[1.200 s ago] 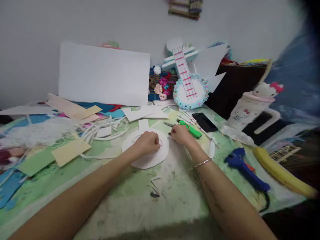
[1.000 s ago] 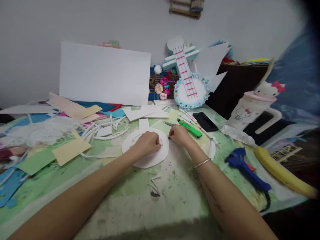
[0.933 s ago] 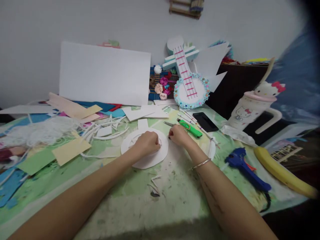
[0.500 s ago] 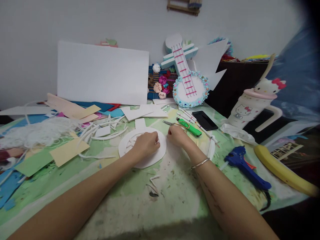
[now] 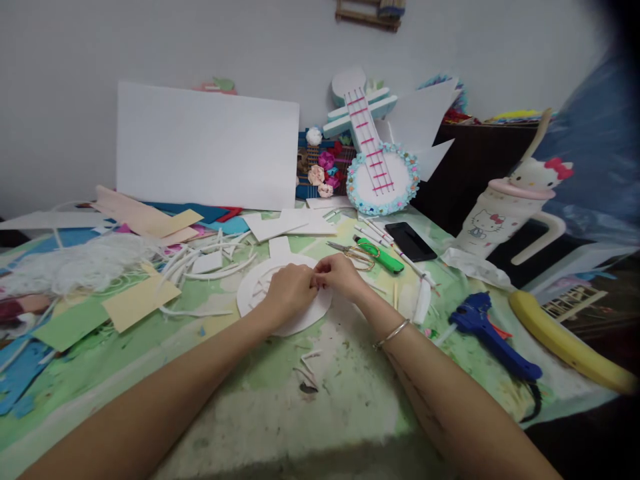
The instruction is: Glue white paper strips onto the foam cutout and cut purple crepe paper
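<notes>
A: Colours on your feed?
B: I see a white disc (image 5: 250,303) on a mottled green table (image 5: 350,400). Bright green cutter (image 5: 383,258), blue glue gun (image 5: 493,340), black phone (image 5: 410,241), pale yellow paper sheet (image 5: 140,300).
A: At the back?
B: White model guitar (image 5: 383,179), pink strings, teal flowered rim. Plain white board (image 5: 207,153).

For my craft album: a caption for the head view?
Left hand and right hand meet on a white disc amid craft clutter, scissors and green cutter beyond.
</notes>
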Tool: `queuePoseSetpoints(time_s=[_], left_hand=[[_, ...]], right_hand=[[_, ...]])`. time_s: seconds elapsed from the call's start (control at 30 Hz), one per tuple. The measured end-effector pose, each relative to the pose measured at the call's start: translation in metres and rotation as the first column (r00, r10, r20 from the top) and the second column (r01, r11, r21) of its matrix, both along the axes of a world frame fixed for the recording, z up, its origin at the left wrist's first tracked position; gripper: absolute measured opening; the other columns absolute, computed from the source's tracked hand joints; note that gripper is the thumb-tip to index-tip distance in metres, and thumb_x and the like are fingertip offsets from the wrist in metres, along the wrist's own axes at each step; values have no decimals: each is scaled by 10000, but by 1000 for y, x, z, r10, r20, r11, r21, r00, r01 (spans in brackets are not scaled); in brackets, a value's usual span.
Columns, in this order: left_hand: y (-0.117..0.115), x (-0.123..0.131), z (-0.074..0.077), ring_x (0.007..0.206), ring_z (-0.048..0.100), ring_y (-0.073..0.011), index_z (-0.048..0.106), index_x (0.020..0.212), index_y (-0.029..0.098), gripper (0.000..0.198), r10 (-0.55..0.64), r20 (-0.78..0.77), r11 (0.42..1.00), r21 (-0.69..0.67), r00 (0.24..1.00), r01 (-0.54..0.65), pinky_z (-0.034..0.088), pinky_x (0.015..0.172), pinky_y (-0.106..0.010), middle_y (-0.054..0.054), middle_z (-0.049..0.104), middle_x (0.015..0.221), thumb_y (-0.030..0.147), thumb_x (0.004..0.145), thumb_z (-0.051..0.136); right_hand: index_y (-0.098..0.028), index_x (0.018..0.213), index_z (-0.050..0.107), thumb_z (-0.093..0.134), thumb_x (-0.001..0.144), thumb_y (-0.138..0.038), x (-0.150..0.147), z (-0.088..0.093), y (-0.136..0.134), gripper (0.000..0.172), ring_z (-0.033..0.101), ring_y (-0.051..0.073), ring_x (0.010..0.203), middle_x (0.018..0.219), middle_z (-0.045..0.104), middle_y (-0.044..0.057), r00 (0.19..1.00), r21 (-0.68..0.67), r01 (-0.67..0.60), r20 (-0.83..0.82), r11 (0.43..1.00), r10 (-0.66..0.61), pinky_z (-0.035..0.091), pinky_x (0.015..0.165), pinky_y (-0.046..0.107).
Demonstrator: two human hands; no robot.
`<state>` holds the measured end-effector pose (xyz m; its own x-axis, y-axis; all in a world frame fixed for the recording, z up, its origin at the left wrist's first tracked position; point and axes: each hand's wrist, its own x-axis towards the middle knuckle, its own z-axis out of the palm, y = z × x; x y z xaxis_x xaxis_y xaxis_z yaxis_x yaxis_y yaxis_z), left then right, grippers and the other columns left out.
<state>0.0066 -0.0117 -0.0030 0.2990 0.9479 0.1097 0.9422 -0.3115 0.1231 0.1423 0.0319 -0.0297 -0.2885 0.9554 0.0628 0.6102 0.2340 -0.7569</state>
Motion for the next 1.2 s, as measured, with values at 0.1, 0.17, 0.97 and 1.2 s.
queuePoseSetpoints(time_s=[0.1,0.17,0.97,1.2], left_hand=[[4,-6,5,739,641,-230,737,760,238,221,-4,105,996,-89,994,13,367,580,-284,-38,719,752,224,696,526],[6,-13,8,720,633,-196,743,771,247,203,-15,185,990,-136,983,41,386,611,-269,-10,723,754,218,674,567],[-43,-67,-3,685,561,-128,665,716,163,168,-63,732,986,-59,679,155,393,641,-234,-11,648,698,156,769,506],[-40,-69,-6,633,573,-134,698,678,158,96,-21,801,999,-2,598,38,410,590,-232,-32,682,682,242,708,663]], right_hand=[[-142,663,719,590,693,-193,2,3,0,143,564,104,539,508,612,-8,1000,-16,7,-6,1000,-7,389,527,198],[-137,665,730,559,709,-180,5,6,0,183,570,107,539,521,629,3,1000,-25,11,-6,1000,-11,397,525,198],[-159,827,729,586,719,-66,-13,13,-17,202,647,119,707,775,729,27,997,380,58,21,923,-71,467,703,213],[-176,847,730,555,732,-54,-19,14,-27,243,663,124,734,813,737,17,996,370,-90,32,925,85,478,740,219]])
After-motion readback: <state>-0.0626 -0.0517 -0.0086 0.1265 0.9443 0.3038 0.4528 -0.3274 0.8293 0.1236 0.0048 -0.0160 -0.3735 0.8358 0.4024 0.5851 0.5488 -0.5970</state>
